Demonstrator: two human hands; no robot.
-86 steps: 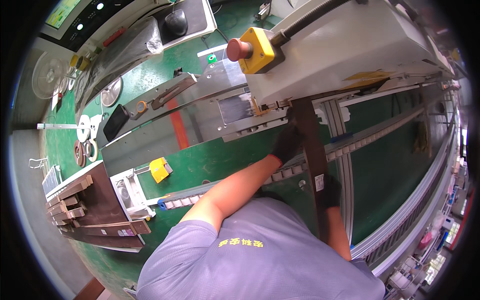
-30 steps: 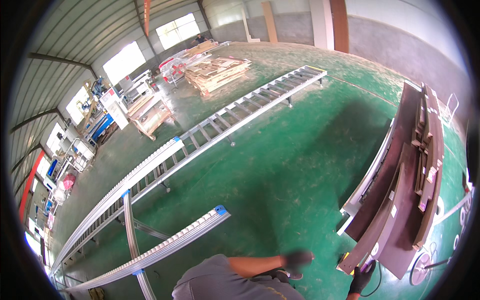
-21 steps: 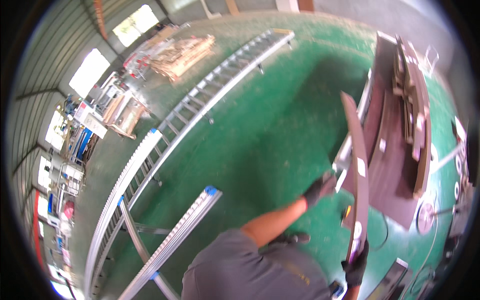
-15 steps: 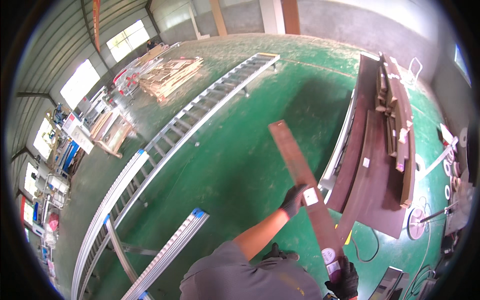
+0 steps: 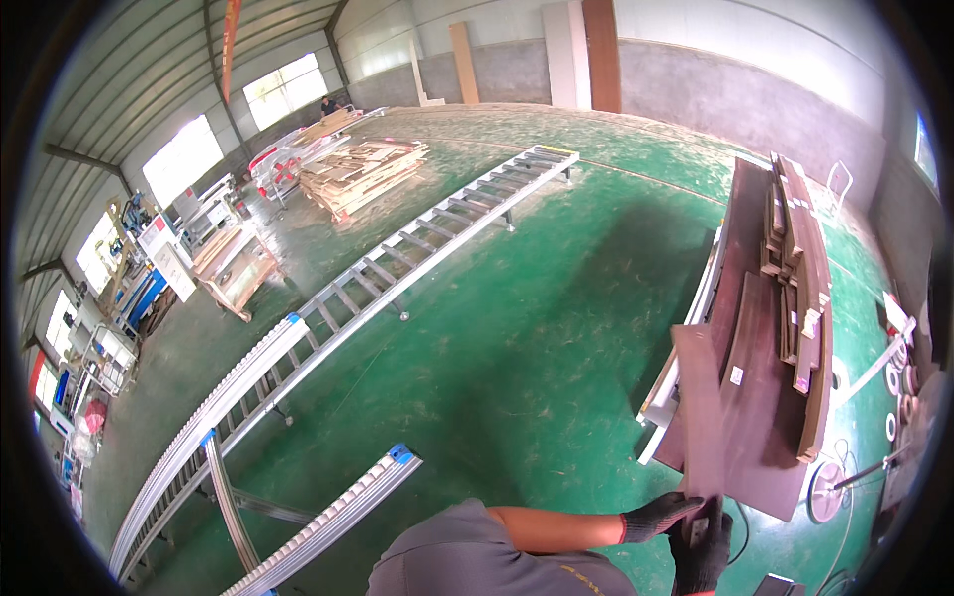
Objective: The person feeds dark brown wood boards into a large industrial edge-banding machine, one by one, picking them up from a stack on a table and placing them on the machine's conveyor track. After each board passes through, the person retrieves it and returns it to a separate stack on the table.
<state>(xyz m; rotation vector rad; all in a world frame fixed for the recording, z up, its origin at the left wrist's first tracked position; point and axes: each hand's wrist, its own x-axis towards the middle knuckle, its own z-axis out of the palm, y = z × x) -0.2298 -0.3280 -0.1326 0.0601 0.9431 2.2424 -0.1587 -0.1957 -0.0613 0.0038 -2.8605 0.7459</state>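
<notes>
A long brown board (image 5: 701, 417) points away from me, its far end over the stack at the right. My right hand (image 5: 702, 556), in a black glove, is closed around the board's near end. My left hand (image 5: 658, 517), also gloved, is closed at the board's left edge close to the right hand; its fingertips are partly hidden. Beyond the held board, a similar brown board (image 5: 747, 348) lies on a wide dark-brown panel (image 5: 760, 437). Several narrow brown boards (image 5: 795, 248) are piled along that panel's right side.
A long metal roller conveyor (image 5: 373, 273) runs across the left, with a shorter roller section (image 5: 343, 512) nearer me. Wooden pieces (image 5: 363, 174) are stacked at the far left. A round-based stand (image 5: 825, 492) and cables are at the right, on the green floor (image 5: 497, 377).
The board has swung rightward and now points more straight ahead. My left hand has moved from its middle to the near end, beside my right hand. The view has shifted upward.
</notes>
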